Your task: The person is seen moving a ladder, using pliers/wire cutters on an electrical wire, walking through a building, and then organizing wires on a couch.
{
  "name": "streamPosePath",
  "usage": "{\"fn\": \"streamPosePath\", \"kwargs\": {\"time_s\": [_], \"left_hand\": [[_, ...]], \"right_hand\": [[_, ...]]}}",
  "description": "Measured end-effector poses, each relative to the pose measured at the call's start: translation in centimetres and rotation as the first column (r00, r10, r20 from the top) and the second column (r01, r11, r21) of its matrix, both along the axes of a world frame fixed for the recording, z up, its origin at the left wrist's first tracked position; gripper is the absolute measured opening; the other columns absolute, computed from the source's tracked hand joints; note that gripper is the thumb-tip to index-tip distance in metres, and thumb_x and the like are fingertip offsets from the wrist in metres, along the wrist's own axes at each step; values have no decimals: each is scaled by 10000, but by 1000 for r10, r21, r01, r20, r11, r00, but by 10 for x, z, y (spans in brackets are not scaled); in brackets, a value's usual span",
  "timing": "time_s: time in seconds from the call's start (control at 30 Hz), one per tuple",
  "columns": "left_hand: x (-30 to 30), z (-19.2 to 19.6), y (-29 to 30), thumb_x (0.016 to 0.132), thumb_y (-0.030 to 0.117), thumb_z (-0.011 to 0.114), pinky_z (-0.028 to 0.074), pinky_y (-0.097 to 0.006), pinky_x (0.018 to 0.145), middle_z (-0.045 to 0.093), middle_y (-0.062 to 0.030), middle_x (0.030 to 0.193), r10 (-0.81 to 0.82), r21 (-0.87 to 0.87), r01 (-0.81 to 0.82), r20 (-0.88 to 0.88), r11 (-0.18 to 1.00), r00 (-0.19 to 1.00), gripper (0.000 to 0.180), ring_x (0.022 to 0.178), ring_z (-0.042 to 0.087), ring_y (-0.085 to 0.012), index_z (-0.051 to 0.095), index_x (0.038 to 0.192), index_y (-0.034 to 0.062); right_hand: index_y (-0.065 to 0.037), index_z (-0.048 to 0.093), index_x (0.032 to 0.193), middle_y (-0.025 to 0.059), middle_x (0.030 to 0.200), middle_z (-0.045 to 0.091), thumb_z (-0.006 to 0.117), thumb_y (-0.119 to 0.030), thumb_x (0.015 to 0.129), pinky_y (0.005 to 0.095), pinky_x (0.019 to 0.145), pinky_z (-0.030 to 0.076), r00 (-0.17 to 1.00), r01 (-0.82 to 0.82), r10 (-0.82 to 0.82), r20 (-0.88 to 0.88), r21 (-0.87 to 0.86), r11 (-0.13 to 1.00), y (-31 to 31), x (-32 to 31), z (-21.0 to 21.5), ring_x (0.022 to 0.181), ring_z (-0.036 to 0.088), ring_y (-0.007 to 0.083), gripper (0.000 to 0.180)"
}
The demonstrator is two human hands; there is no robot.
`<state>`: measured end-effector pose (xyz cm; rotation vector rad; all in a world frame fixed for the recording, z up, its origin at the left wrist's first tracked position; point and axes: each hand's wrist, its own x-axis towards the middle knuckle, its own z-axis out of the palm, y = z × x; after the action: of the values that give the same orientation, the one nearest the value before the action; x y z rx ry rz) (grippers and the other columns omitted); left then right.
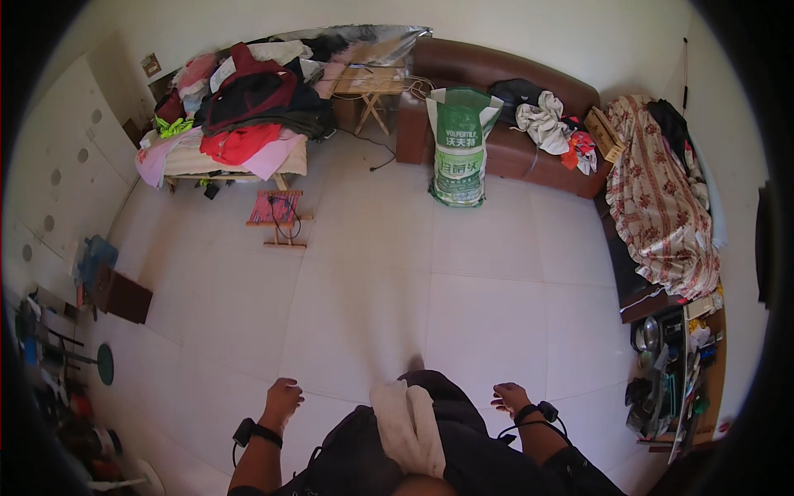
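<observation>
Nearest the lens: a pale, soft folded cloth (407, 430) draped over the person's dark clothing, lying between the two forearms and touched by neither hand. Left hand (282, 398): empty, fingers loosely curled, black band at the wrist. Right hand (509, 398): empty, fingers slack and partly spread, black strap with a cable at the wrist. Both hang over the glossy white tiled floor (372, 281). Mid-floor: small wooden stool (279, 217) with a red woven seat. Beyond: tall green-and-white woven sack (457, 147), upright, against a smooth brown sofa (463, 70). Far left: low bed (231, 161) heaped with crumpled clothes. Right: floral blanket (657, 198), draped.
</observation>
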<state>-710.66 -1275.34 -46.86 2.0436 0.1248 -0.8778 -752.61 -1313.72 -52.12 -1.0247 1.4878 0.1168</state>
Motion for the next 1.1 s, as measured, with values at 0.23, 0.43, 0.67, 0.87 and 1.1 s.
{"fn": "streamPosePath", "kwargs": {"time_s": [0.23,0.43,0.67,0.87,1.1], "left_hand": [[133,-35,-104,807,50,566,523,-310,559,639,-132,839,131,-82,-135,-57,987,990,305,658,654,-205,550,1101,-29],[207,-16,-173,809,54,565,537,-319,538,642,-178,875,175,-34,-181,-142,983,974,329,672,669,-240,525,1114,-65],[351,-25,-282,832,50,542,584,-387,616,657,-230,923,82,134,-61,-158,989,984,342,725,693,-298,524,1148,-78],[541,-84,-390,807,37,589,555,-330,577,641,-161,892,85,-69,-99,-189,993,978,306,720,684,-250,535,1100,-33],[746,-11,-574,815,75,591,535,-308,568,642,-149,890,-149,47,152,-64,987,987,330,695,659,-198,550,1124,-36]], "right_hand": [[-10,596,1143,104,962,643,668,-283,837,374,670,549,998,-41,41,47,-11,999,-144,188,-29,757,672,241,417],[-11,606,1114,97,956,646,664,-309,844,339,617,538,980,-159,166,106,-71,985,-290,371,-22,743,668,212,407],[-48,596,1124,70,970,620,648,-324,868,342,701,521,954,-179,212,212,-164,970,-414,559,14,813,646,194,380],[-28,597,1125,82,951,629,659,-294,856,343,647,524,994,-20,29,108,-83,996,-475,622,-38,766,658,213,383],[-20,570,1173,99,990,627,651,-284,867,326,634,507,987,155,-154,33,-13,988,-528,710,2,761,658,206,412]]}}
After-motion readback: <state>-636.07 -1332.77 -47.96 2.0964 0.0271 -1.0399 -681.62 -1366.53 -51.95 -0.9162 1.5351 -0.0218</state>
